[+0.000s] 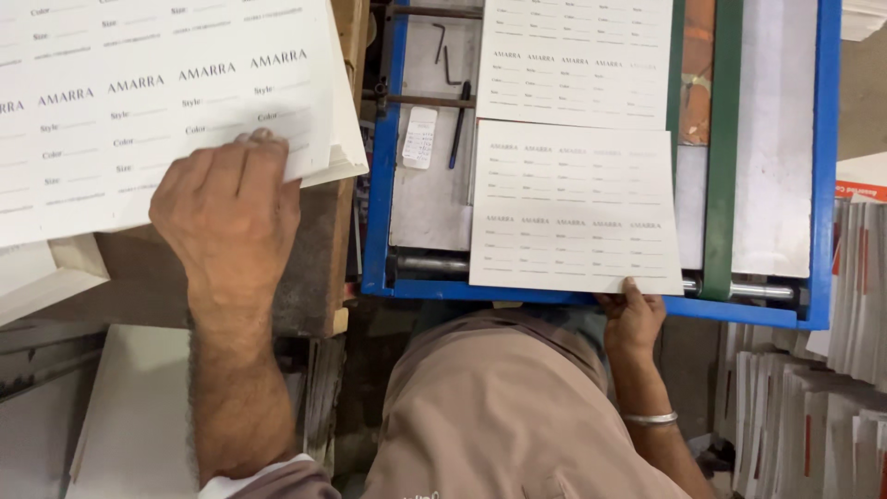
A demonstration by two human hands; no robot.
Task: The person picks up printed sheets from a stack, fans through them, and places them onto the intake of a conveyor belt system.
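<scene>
Both my hands on printed label sheets

My left hand (226,208) lies flat, fingers spread, pressing the stack of printed sheets (139,102) on the left tabletop (nothing gripped); my right hand (633,319) pinches the bottom edge of the single sheet (573,208) lying in the blue-framed machine (379,185).

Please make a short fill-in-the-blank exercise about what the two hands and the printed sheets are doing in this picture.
1. The left hand rests on a stack of printed ____.
2. The right hand holds the near edge of a sheet lying in a tray with a ____ frame.
3. The right wrist wears a ____ bangle.

Missing words: sheets; blue; silver
</scene>
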